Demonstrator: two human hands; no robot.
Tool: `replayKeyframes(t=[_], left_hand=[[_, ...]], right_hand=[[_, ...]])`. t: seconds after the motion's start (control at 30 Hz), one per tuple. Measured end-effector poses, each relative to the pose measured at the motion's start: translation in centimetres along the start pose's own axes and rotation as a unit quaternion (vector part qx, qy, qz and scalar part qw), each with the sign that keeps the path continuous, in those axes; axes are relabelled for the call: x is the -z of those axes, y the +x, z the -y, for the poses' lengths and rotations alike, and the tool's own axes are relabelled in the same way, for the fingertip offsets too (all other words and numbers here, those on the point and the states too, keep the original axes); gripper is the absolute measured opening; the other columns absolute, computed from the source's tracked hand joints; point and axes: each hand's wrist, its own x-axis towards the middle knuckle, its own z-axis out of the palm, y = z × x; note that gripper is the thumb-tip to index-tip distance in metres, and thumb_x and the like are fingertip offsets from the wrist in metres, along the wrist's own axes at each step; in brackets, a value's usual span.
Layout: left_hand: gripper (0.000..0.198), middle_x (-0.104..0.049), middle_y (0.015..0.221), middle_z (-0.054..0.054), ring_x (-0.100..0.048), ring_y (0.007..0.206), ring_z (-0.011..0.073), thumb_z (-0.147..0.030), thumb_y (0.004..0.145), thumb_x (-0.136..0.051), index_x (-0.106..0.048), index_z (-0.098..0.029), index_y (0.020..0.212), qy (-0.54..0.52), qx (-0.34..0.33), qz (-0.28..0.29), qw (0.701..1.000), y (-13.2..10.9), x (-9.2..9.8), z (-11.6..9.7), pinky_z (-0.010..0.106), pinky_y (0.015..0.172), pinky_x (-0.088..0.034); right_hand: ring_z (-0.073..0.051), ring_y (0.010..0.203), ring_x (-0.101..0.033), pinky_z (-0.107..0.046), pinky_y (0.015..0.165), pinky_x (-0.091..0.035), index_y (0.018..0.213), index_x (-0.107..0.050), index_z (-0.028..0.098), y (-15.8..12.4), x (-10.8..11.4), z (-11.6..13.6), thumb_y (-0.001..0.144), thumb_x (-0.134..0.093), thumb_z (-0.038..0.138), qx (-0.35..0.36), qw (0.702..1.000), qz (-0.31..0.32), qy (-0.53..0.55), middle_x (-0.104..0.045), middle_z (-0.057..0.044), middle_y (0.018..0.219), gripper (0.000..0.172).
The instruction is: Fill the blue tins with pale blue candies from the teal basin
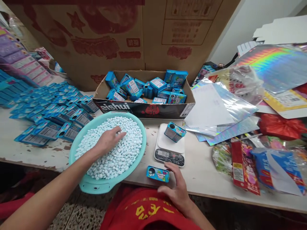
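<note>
My left hand (109, 140) is in the turquoise basin (143, 140), its fingers curled into the heap of small pale candies (107, 164). The thumb lies on top and some fingertips are hidden. At the table's front edge my right hand (176, 187) holds nothing, with thumb and fingers apart. Just left of its fingers lies a small blue candy box (157, 174) with a round hole at one end, where white shows. Beyond that hand a white kitchen scale (160, 140) with a lit display carries another blue candy box (175, 132), tilted, its hole dark.
Behind the basin stands an open carton (144, 110) of blue boxes, backed by a big cardboard box (153, 41). Many blue boxes (48, 129) crowd the left. Shiny sheets and papers (208, 105) and candy packets (244, 169) cover the right side.
</note>
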Motion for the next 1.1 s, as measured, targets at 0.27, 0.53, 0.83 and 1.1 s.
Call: replayKeyframes(t=[0.27, 0.53, 0.83, 1.1], left_hand=[[0.027, -0.055, 0.064, 0.002, -0.045, 0.043, 0.0087, -0.042, 0.079, -0.059, -0.053, -0.016, 0.075, -0.614, 0.211, -0.029, 0.760, 0.8, 1.4, -0.3, 0.016, 0.034, -0.026], [0.033, -0.038, 0.049, -0.007, -0.030, 0.033, 0.0031, -0.035, 0.085, -0.063, -0.042, -0.017, 0.068, -0.748, 0.160, -0.061, 0.641, -0.3, 3.2, -4.2, 0.012, 0.030, -0.018], [0.053, -0.044, 0.054, -0.005, -0.042, 0.041, 0.0047, -0.057, 0.063, -0.078, -0.043, -0.017, 0.064, -0.665, -0.053, -0.190, 0.720, -1.5, 3.8, -9.6, 0.016, 0.035, -0.025], [0.055, -0.044, 0.055, -0.005, -0.040, 0.040, 0.0045, -0.060, 0.062, -0.077, -0.043, -0.017, 0.062, -0.632, -0.056, -0.189, 0.749, -1.2, 3.3, -9.1, 0.016, 0.034, -0.023]], right_hand=[[-0.027, 0.105, -0.055, -0.046, 0.089, -0.047, 0.126, -0.045, 0.019, 10.3, 2.6, -2.3, 0.065, -0.076, 0.047, -0.141, 0.973, -0.176, -0.044, -0.055, -0.013, 0.122, 0.074], [-0.021, 0.083, -0.060, -0.035, 0.079, -0.048, 0.099, -0.062, 0.023, 14.9, 0.2, 5.4, 0.075, -0.071, 0.040, -0.043, 0.998, -0.035, 0.014, -0.067, -0.002, 0.091, 0.031], [-0.022, 0.086, -0.059, -0.033, 0.075, -0.045, 0.102, -0.062, 0.024, 16.0, -5.2, 10.3, 0.080, -0.066, 0.033, 0.052, 0.988, 0.144, -0.018, -0.067, -0.004, 0.095, 0.024], [-0.023, 0.089, -0.059, -0.034, 0.077, -0.044, 0.099, -0.063, 0.023, 16.2, -5.3, 10.3, 0.078, -0.065, 0.031, 0.023, 0.989, 0.145, -0.021, -0.068, -0.004, 0.099, 0.022]])
